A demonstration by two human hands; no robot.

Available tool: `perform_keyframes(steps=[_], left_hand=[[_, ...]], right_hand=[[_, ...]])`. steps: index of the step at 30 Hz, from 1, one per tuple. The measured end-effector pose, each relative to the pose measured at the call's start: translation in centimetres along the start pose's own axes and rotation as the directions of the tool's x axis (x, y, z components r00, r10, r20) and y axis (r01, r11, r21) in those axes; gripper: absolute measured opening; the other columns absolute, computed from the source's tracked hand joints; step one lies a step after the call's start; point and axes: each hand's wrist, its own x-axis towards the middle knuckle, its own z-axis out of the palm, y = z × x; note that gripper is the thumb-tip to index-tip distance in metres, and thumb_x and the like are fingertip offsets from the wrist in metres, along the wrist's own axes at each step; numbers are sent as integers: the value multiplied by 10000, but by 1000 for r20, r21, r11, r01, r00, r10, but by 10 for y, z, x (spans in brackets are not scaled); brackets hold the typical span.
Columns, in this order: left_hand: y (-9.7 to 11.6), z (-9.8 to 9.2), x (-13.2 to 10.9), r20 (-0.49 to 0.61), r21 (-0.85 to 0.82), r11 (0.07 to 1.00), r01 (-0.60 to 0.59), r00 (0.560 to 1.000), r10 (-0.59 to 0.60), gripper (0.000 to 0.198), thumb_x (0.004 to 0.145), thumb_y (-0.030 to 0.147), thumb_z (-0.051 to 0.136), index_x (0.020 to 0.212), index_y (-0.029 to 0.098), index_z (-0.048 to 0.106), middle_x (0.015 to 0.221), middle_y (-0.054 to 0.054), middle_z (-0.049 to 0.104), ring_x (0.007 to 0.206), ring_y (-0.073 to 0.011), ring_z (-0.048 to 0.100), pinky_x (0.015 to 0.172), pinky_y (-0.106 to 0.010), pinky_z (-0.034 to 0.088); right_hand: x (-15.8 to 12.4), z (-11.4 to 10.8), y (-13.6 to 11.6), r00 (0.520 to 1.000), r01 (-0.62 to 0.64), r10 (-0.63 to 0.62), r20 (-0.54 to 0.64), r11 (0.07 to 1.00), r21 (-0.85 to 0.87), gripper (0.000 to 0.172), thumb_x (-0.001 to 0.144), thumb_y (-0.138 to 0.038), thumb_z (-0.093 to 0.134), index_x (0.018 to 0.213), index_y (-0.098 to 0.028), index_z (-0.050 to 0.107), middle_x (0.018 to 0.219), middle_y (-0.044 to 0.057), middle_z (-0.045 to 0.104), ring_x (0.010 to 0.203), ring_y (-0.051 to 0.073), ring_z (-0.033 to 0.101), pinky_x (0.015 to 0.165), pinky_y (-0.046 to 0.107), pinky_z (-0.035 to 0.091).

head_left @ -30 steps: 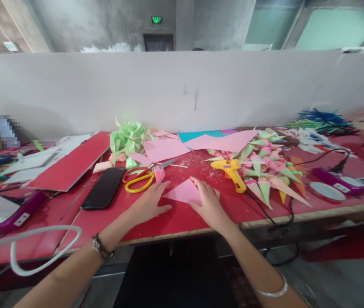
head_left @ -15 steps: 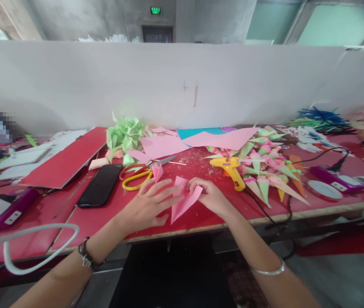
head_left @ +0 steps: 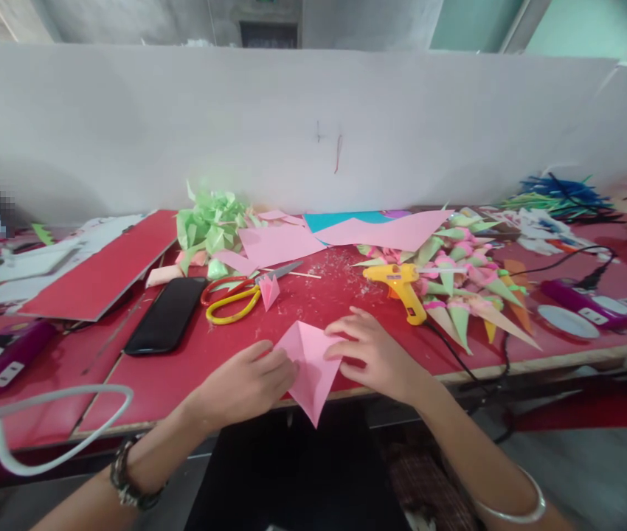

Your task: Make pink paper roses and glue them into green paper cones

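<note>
A piece of pink paper (head_left: 312, 369) with a crease down its middle and a point at the bottom is held up at the table's front edge. My left hand (head_left: 250, 387) pinches its left edge with closed fingers. At its upper right edge, my right hand (head_left: 380, 358) has curved, partly separated fingers on the paper; where the thumb presses is hard to see. Just beyond the paper lie a small folded pink paper piece (head_left: 270, 293) and scissors (head_left: 234, 304) with red and yellow handles. A yellow glue gun (head_left: 402, 287) rests beyond my right hand.
A black phone (head_left: 167, 316) lies left of the scissors. Crumpled green paper (head_left: 208, 225) and flat pink sheets (head_left: 280, 243) are at the back. Right of the glue gun is a pile of pink and green paper cones (head_left: 462, 273). Purple power strips stand at both sides; another person's hand is far right.
The pink paper has come nearer to me and opened out. My left hand has gone from spread fingers to pinching its left edge. My right hand has loosened its fingers along the right edge.
</note>
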Motion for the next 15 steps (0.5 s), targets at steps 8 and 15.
perform_keyframes(steps=[8, 15], left_hand=[[1, 9, -6, 86, -358, 905, 232, 973, -215, 271, 864, 256, 404, 1084, 205, 554, 957, -31, 634, 806, -145, 594, 680, -262, 473], [10, 19, -10, 27, -399, 759, 513, 835, -550, 339, 881, 312, 348, 773, 195, 647, 831, -18, 670, 731, -112, 619, 638, -197, 478]], right_hand=[[-9, 3, -2, 994, -21, 26, 110, 999, -42, 160, 803, -219, 524, 895, -247, 651, 950, 15, 624, 879, 145, 553, 968, 413, 292], [0, 10, -3, 980, -199, 194, 45, 967, 161, 249, 857, -266, 442, 734, -192, 645, 825, 33, 608, 790, 135, 541, 722, 258, 417]])
